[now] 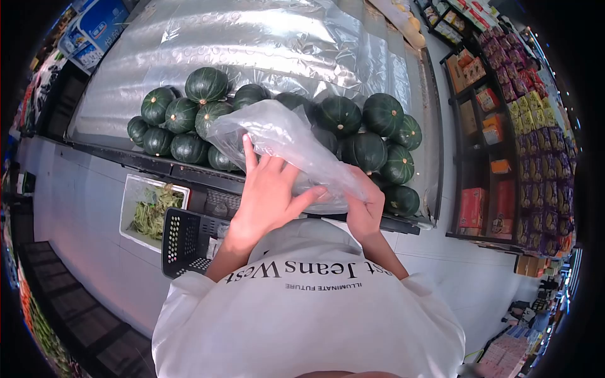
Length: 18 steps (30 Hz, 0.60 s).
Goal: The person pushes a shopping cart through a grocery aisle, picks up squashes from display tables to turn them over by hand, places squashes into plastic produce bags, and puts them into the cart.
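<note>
A clear plastic bag (283, 132) is spread between my two hands, in front of several dark green pumpkins (367, 152) on a display lined with silver foil. My left hand (268, 192) has its fingers apart, pointing away from me, and lies against the bag's near side; part of the film covers the fingertips. With curled fingers, my right hand (365, 205) grips the bag's right edge. More pumpkins (183, 115) are piled to the left of the bag.
Below the display's front edge at the left are a black basket (183, 242) and a white foam box (130, 214) with leafy greens. Shelves of packaged goods (542, 164) line the right side. A blue and white box (101, 28) sits at the upper left.
</note>
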Available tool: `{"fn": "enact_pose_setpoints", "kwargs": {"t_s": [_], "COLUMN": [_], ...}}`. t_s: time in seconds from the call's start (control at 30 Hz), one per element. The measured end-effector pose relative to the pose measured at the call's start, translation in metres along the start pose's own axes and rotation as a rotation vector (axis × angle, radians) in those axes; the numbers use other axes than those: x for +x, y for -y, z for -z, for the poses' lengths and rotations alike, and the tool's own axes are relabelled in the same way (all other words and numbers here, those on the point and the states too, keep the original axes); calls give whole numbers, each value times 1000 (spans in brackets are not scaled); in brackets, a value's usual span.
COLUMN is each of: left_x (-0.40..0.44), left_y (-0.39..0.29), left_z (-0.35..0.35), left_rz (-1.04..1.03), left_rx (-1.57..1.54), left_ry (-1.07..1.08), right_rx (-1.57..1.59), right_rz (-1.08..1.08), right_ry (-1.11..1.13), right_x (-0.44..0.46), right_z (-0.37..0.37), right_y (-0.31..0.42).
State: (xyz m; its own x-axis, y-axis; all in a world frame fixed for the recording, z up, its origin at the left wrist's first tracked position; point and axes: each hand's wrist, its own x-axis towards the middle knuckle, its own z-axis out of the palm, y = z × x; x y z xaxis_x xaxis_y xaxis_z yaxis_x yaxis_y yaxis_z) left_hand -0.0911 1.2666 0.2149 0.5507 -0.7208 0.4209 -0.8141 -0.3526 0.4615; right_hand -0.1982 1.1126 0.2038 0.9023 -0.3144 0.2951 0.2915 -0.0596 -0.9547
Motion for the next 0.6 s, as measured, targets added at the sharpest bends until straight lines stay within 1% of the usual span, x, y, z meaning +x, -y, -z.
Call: {"fn": "enact_pose_setpoints", "kwargs": {"t_s": [0.1, 0.13, 0.2, 0.27, 0.3, 0.33, 0.4, 0.43, 0.47, 0.57, 0.6], "left_x": [-27, -34, -53, -84, -106, -127, -164, -185, -208, -295, -306], "left_y": [-3, -8, -17, -15, -4, 2, 0, -4, -8, -17, -34], "left_z": [-3, -5, -8, -14, -20, -25, -31, -37, -47, -75, -74], "left_rz": [127, 213, 432, 602, 660, 719, 837, 902, 847, 1083, 1066], "left_rx": [-12, 88, 72, 212, 357, 499, 499, 497, 620, 441, 366], "left_ry": [-139, -198, -277, -295, -266, -232, -199, -183, -215, 70, -35], "right_rx": [124, 39, -123, -158, -172, -174, -185, -129, -99, -36, -27], "right_rz": [121, 150, 214, 247, 264, 234, 179, 139, 65, -204, -303], "right_ry": [131, 155, 215, 253, 276, 336, 469, 506, 587, 811, 874], "right_x": [-7, -10, -15, -23, -29, -36, -52, -63, -74, -101, -109], "right_z": [5, 6, 7, 3, 0, -3, -7, -12, -14, -25, -28], "right_y": [-3, -1, 4, 2, 0, -2, -8, -17, -26, -43, -47]}}
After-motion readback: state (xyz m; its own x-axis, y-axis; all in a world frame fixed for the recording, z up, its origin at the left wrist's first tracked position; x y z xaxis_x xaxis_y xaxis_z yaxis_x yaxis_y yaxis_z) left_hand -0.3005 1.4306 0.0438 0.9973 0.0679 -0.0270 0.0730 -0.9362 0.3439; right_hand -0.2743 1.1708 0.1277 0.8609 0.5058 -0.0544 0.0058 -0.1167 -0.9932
